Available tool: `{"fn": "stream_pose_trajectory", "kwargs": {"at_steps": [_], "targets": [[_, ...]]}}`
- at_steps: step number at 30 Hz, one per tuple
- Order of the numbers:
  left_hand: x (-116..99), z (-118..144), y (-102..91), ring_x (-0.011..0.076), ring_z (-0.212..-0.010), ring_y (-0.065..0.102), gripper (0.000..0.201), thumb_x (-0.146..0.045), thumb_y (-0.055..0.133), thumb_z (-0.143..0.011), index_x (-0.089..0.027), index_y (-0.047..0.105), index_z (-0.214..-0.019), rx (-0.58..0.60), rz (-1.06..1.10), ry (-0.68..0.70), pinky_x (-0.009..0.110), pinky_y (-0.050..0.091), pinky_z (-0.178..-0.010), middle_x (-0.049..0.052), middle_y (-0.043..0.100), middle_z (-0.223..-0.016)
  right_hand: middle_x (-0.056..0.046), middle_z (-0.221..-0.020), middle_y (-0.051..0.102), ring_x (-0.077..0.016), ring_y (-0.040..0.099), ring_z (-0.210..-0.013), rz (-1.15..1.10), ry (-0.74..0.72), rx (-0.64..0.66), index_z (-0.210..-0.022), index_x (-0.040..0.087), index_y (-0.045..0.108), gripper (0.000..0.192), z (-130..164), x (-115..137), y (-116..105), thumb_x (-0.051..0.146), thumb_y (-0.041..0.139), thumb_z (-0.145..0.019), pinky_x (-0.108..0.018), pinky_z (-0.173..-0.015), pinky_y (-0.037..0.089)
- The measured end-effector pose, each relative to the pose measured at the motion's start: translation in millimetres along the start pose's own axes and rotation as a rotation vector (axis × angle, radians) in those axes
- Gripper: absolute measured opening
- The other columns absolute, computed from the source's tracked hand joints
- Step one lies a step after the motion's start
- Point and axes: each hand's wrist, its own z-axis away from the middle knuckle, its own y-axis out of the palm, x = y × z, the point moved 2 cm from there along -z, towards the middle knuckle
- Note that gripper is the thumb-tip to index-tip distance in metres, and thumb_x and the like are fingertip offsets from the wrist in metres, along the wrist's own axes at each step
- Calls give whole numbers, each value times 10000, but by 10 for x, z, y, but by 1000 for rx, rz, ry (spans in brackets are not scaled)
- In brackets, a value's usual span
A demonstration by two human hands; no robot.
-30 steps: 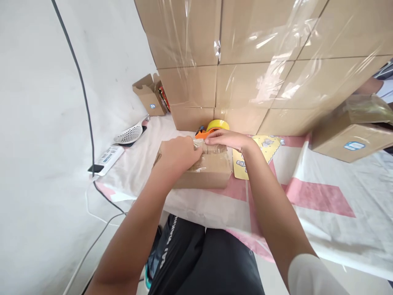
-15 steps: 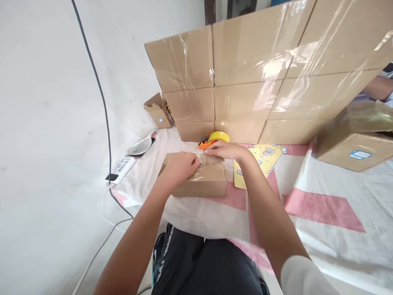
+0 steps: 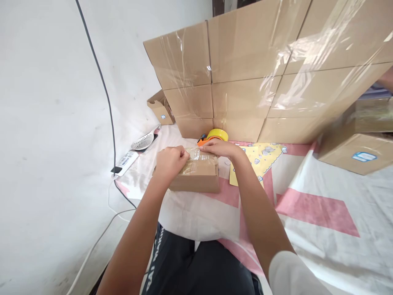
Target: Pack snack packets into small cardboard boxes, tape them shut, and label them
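The left hand (image 3: 170, 162) hides most of its fingertips, the right hand (image 3: 217, 147) partly covers the orange tape dispenser (image 3: 203, 142), and the right edge cuts off a labelled box (image 3: 342, 153)
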Motion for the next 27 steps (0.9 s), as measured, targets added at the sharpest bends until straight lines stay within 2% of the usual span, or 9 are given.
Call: {"fn": "stream_pose_trajectory", "kwargs": {"at_steps": [2, 5, 8, 11, 15, 18, 20, 24, 27], "targets": [[9, -19, -21, 255, -754, 621, 273, -317, 461, -882, -187, 663, -753, -15, -52, -27, 331, 228, -610, 96, 709, -776, 52, -644, 235, -98, 243, -555, 4, -4, 38, -632, 225, 284, 519, -33, -25, 27, 550, 582, -906, -264, -508, 211], [95, -49, -78, 286, -800, 649, 294, -334, 458, -905, -187, 684, -787, -6, -108, -42, 332, 211, -613, 114, 729, -827, 47, -644, 278, -103, 281, -566, 61, -33, 13, -637, 219, 295, 476, -114, -18, 100, 509, 510, -948, -269, -536, 229], [267, -67, -144, 299, -829, 661, 332, -365, 421, -949, -193, 681, -835, 21, -148, -73, 325, 208, -613, 119, 738, -874, 34, -668, 411, -111, 385, -616, 103, -59, -2, -638, 203, 385, 432, -213, 22, 194, 461, 491, -968, -263, -577, 278], [430, -98, -179, 267, -824, 661, 378, -455, 372, -994, -220, 655, -903, 78, -116, -67, 305, 234, -603, 81, 741, -893, 7, -757, 562, -129, 496, -700, 152, -63, -33, -697, 188, 500, 355, -270, 68, 247, 392, 479, -986, -256, -627, 332], [511, -193, -167, 249, -829, 648, 445, -626, 418, -950, -227, 587, -848, 210, 6, 52, 292, 273, -623, 51, 718, -849, -53, -887, 682, -159, 594, -814, 304, -35, -127, -777, 163, 604, 278, -183, 243, 323, 270, 470, -995, -255, -690, 378], [504, -289, -108, 260, -799, 634, 502, -654, 365, -947, -224, 569, -787, 324, 8, 153, 308, 265, -629, 65, 701, -817, -104, -935, 723, -206, 637, -851, 490, 22, -225, -892, 150, 658, 174, -83, 433, 481, 136, 490, -933, -277, -686, 387], [490, -345, -43, 278, -755, 620, 496, -670, 437, -894, -219, 578, -744, 362, -13, 203, 318, 258, -632, 89, 700, -801, -151, -1001, 731, -251, 654, -875, 599, 61, -276, -968, 129, 666, 142, -53, 505, 596, 137, 546, -891, -296, -663, 387], [479, -350, 62, 277, -759, 609, 348, -455, 471, -877, -211, 643, -698, 321, 215, 383, 328, 281, -674, 114, 718, -803, -138, -1091, 728, -258, 651, -968, 699, 58, -356, -1019, 158, 661, 221, 1, 516, 707, 222, 453, -979, -311, -694, 392], [572, -308, 112, 220, -724, 570, 325, -397, 453, -863, -205, 584, -637, 274, 397, 401, 305, 308, -675, 69, 675, -726, -115, -1071, 723, -249, 629, -998, 707, 26, -369, -1018, 172, 658, 237, 21, 498, 705, 198, 424, -991, -314, -735, 386]]}}
